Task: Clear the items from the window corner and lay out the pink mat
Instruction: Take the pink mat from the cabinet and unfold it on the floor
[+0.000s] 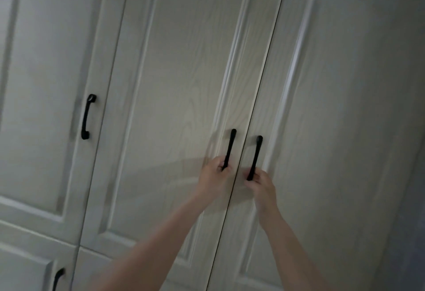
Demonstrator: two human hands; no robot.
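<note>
Head view is filled by a tall off-white wardrobe with wood-grain panelled doors [174, 97], tilted in the frame. At lower centre, two slim black bar handles flank the seam between the middle door and the right-hand door. The left hand [215, 172] is curled round the lower end of the left black bar handle [230, 148], and the right hand [262, 186] is curled round the lower end of the right black bar handle [255, 157]; each grip is thus closed on its handle. Both doors appear to be closed, with only a thin dark seam between them. The pink mat is not seen anywhere, nor is the window corner, so it cannot be told how much has been cleared; the mat is judged not yet laid out, and may be being fetched from inside. A curved black handle [87, 117] is seen at middle left, and another is cut off at the bottom left edge. Both forearms are blurred.
</note>
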